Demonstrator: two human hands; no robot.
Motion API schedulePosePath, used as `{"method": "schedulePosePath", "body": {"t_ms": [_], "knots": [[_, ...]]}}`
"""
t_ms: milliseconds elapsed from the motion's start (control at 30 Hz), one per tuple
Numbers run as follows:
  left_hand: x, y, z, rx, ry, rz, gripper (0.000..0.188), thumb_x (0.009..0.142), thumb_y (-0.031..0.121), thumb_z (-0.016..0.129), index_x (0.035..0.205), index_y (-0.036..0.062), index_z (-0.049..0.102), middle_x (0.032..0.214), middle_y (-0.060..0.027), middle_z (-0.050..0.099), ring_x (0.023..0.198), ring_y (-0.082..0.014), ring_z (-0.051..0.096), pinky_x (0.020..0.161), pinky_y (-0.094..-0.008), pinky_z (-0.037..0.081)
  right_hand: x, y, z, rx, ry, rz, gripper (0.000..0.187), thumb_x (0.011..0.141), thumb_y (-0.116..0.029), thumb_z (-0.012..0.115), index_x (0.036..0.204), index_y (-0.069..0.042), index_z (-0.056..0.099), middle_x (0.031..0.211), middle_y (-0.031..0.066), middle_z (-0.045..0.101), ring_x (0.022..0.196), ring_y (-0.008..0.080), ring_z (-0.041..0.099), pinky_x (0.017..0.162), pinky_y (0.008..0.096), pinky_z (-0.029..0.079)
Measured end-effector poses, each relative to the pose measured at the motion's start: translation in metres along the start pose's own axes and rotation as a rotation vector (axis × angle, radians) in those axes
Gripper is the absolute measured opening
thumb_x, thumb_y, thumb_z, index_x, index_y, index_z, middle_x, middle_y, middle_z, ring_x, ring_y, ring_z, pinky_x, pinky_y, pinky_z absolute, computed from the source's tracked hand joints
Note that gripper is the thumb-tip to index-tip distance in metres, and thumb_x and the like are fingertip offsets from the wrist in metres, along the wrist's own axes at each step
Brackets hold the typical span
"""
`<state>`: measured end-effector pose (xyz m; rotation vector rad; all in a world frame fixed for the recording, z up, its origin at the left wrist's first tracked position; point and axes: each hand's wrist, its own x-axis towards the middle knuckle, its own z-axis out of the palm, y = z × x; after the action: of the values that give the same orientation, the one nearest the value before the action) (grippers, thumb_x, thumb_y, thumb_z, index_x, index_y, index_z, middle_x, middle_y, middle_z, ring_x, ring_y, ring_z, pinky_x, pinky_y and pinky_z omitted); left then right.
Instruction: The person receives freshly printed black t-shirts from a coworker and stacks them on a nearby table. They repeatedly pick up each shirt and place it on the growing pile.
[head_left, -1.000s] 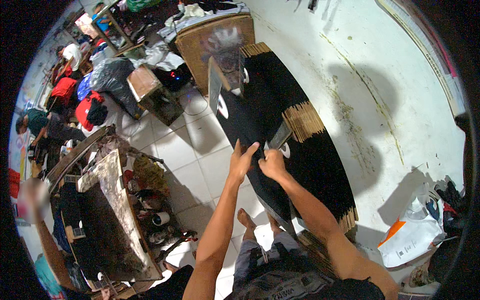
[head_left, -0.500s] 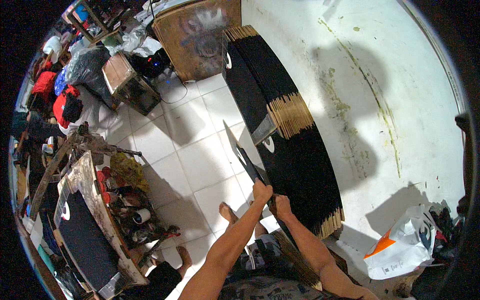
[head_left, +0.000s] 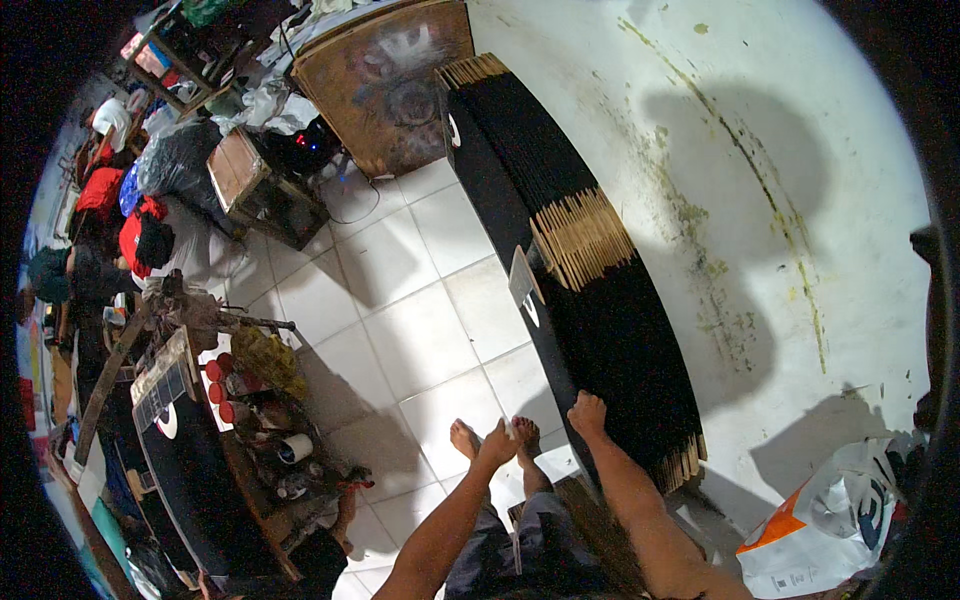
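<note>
A long row of black panels (head_left: 615, 335) with bare wooden ends stands on edge along the white wall. The front panel carries a white curved mark. My right hand (head_left: 588, 413) is closed at the top edge of the front black panel, its fingertips partly hidden. Out in front of the row, above the floor by my feet, my left hand (head_left: 497, 442) holds nothing I can see. Its thumb stands apart and the other fingers are loosely curled. A second set of black panels (head_left: 525, 170) stands farther along the row.
At left a bench holds another black panel (head_left: 205, 480), beside a shelf of cans and jars (head_left: 295, 448). Farther off are a small wooden stand (head_left: 255, 180), filled bags (head_left: 180, 155) and a brown board (head_left: 395, 90). A white-and-orange bag (head_left: 815, 530) sits at lower right.
The thin black panel that both hands held tilted out from the row now stands against its front. My left hand has come off it and moved down-left; my right hand remains at the edge.
</note>
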<state>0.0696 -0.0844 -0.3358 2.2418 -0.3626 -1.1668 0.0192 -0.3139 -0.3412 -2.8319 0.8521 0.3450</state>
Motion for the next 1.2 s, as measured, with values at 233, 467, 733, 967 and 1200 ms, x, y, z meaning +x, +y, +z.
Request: {"method": "schedulePosePath", "body": {"t_ms": [233, 467, 733, 967, 1200], "knots": [[-0.065, -0.088, 0.059, -0.281, -0.056, -0.085, 0.102, 0.053, 0.0, 0.066, 0.134, 0.0014, 0.004, 0.125, -0.0285, 0.035, 0.11, -0.0385, 0.043, 0.089, -0.0392, 0.039, 0.016, -0.011, -0.028, -0.035, -0.081, 0.017, 0.018, 0.069, -0.017, 0.061, 0.078, -0.001, 0.06, 0.08, 0.0194, 0.061, 0.076, 0.035, 0.06, 0.07, 0.0427, 0.048], [-0.077, -0.1, 0.042, -0.245, -0.205, -0.172, 0.094, 0.061, 0.014, 0.068, 0.135, 0.0028, 0.011, 0.111, -0.0264, 0.051, 0.101, -0.0393, 0.051, 0.085, -0.0396, 0.042, 0.028, 0.018, -0.015, -0.094, 0.178, -0.144, 0.019, 0.061, -0.017, 0.06, 0.074, -0.005, 0.054, 0.071, 0.0126, 0.054, 0.068, 0.0295, 0.056, 0.06, 0.0407, 0.045], [-0.075, -0.141, 0.025, -0.13, 0.02, -0.224, 0.063, 0.07, 0.026, 0.065, 0.117, -0.0081, 0.043, 0.092, -0.0203, 0.062, 0.09, -0.0287, 0.059, 0.082, -0.0342, 0.045, 0.037, 0.026, -0.014, -0.01, 0.111, -0.011, 0.013, 0.06, -0.012, 0.058, 0.069, -0.003, 0.057, 0.071, 0.0171, 0.059, 0.068, 0.033, 0.06, 0.062, 0.044, 0.048], [-0.079, -0.18, 0.043, -0.054, 0.002, -0.04, 0.06, 0.07, 0.025, 0.063, 0.115, -0.01, 0.044, 0.089, -0.0187, 0.063, 0.088, -0.0272, 0.06, 0.085, -0.0334, 0.043, 0.038, 0.017, -0.028, -0.05, -0.003, 0.067, 0.013, 0.064, -0.014, 0.059, 0.071, -0.002, 0.06, 0.074, 0.0184, 0.061, 0.072, 0.0337, 0.061, 0.066, 0.0426, 0.049], [-0.095, -0.17, 0.047, -0.147, -0.054, -0.28, 0.055, 0.071, 0.029, 0.059, 0.116, -0.0008, 0.049, 0.109, -0.0215, 0.055, 0.105, -0.031, 0.052, 0.089, -0.0358, 0.041, 0.031, 0.011, -0.051, -0.053, 0.022, 0.057, 0.02, 0.073, -0.02, 0.062, 0.079, -0.001, 0.058, 0.079, 0.0162, 0.061, 0.074, 0.0336, 0.06, 0.066, 0.042, 0.048]]}}
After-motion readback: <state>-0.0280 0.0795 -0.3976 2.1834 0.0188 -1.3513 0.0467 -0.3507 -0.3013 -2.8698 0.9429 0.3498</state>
